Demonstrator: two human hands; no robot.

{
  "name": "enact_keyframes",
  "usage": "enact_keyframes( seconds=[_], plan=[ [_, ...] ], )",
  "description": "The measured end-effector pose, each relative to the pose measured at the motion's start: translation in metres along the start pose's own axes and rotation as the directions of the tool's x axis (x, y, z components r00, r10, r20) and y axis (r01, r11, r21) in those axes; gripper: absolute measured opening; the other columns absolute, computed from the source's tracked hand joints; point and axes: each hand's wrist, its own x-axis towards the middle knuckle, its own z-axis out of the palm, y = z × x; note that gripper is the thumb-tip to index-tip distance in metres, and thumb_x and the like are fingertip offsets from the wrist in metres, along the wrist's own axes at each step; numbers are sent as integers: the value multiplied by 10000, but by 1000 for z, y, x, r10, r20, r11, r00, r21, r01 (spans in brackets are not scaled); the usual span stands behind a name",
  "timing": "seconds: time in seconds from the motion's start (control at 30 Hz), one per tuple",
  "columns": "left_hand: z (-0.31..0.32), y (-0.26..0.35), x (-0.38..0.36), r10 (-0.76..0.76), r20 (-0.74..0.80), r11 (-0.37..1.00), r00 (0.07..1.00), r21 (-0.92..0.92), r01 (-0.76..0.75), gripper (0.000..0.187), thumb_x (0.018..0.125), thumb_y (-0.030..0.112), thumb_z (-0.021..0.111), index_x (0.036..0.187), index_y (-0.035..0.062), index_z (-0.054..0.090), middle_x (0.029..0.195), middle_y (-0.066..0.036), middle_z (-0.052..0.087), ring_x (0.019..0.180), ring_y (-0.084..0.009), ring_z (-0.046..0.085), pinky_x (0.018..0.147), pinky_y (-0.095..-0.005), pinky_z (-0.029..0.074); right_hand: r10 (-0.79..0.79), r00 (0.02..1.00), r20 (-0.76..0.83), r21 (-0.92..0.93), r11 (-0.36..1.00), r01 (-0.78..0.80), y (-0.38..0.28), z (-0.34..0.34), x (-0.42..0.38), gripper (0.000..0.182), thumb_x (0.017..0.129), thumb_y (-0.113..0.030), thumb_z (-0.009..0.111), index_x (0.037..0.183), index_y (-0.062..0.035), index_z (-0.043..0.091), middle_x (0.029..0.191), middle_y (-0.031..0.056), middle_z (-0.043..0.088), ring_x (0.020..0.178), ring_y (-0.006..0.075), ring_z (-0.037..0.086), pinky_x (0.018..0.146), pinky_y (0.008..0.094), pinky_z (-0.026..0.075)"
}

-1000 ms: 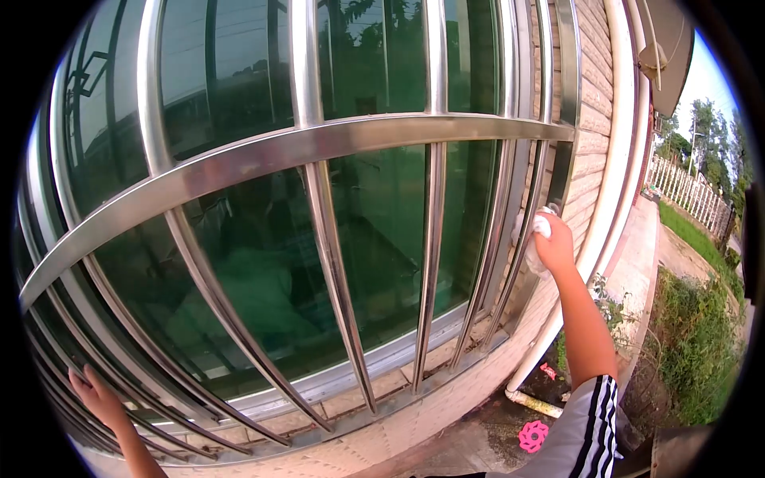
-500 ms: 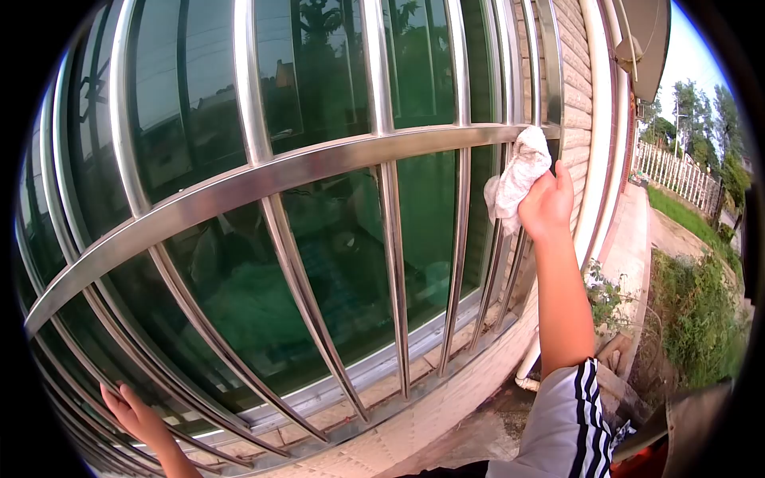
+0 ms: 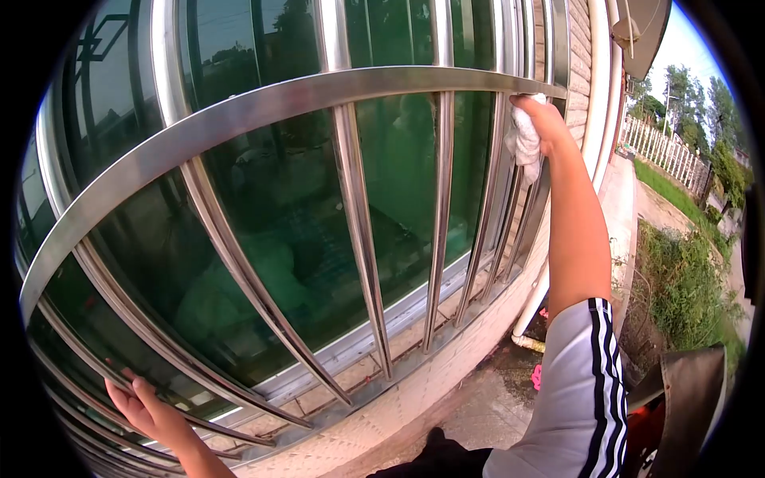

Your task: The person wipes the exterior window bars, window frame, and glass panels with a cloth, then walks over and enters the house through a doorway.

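Observation:
My right hand [image 3: 543, 121] is closed around a crumpled white cloth [image 3: 526, 143] at the right end of the flat metal crossbar [image 3: 279, 97]. The knuckles are just below that crossbar, and the cloth hangs down beside the upright bars. Low on the left, my left hand [image 3: 147, 410] is at one of the slim metal window bars [image 3: 76, 341], with thumb and fingers on either side of it. Part of its grip is hidden. Behind the bars is a dark green window pane [image 3: 279, 215] with reflections.
A pale tiled wall [image 3: 446, 398] curves under the grille. White pipes [image 3: 603, 103] run down the right side. Beyond are plants [image 3: 681, 279] and a white fence [image 3: 665, 151]. A dark brown object [image 3: 693, 398] stands at lower right, near a pink item [image 3: 536, 377] on the ground.
The view has shifted, and the crossbar appears higher. My right hand has turned over and moved up against the crossbar's end with the cloth. My left hand stays at the lower-left bar.

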Motion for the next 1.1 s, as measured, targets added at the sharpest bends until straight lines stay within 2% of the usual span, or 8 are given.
enact_keyframes(
  seconds=[0.13,0.33,0.47,0.53,0.6,0.73,1.0,1.1],
  plan=[
    [-2,-3,-1,37,52,998,998,-53,-35,473,963,33,445,1419,-41,342,1209,-76,555,868,-74,459,771,-200,379,100,992,77,-68,993,-95,29,-10,-21,244,792,-164,711,925,20,622,756,103,632,597,213,611,524,364,493],
    [7,6,-4,29,36,982,999,-188,-21,532,942,-19,430,1453,-42,282,1344,-115,469,1115,-136,500,962,-248,381,154,982,-111,-539,821,-189,253,-65,-128,322,708,-212,726,903,40,673,831,131,691,755,215,659,704,361,507],
    [2,-1,-5,80,121,976,989,-211,-53,551,935,-32,408,1463,-42,253,1431,-150,402,1253,-183,457,1066,-300,345,278,960,-31,-817,546,-184,187,-54,-136,394,718,-287,762,922,40,679,843,136,695,773,234,668,708,383,508],
    [-1,-4,-5,90,132,982,987,-176,-66,557,925,-29,420,1459,-40,264,1402,-139,427,1226,-167,465,1021,-276,371,197,973,-123,-756,617,-220,165,-52,-144,401,774,-308,756,959,40,679,832,110,693,745,208,660,672,353,506],
    [-5,-3,-3,29,168,992,985,-130,-7,558,922,-9,432,1455,-43,269,1365,-127,451,1188,-148,475,999,-262,379,44,983,-179,-455,882,-123,121,-36,-166,356,861,-295,698,990,36,674,811,73,681,716,170,641,646,318,501],
    [-7,-3,-4,30,209,991,977,-135,-2,562,921,18,443,1452,-43,271,1336,-117,465,1160,-141,479,993,-258,375,-102,973,-205,135,982,132,30,26,-187,302,944,-268,616,1060,10,642,866,44,657,740,133,609,683,288,498],
    [-1,5,-6,122,190,967,974,-244,-73,569,913,15,447,1457,-23,285,1356,-105,453,1168,-163,471,1012,-282,363,-65,997,37,249,967,54,-33,136,-140,255,921,-264,653,1032,-39,608,871,34,627,788,144,617,718,311,508],
    [0,2,-7,101,178,969,979,-239,-56,576,912,36,462,1455,-34,281,1373,-117,440,1191,-173,464,1028,-289,353,-48,791,610,462,832,-306,-30,120,-113,285,899,-185,651,1133,-37,583,951,94,651,840,226,659,762,411,569]
  ],
)
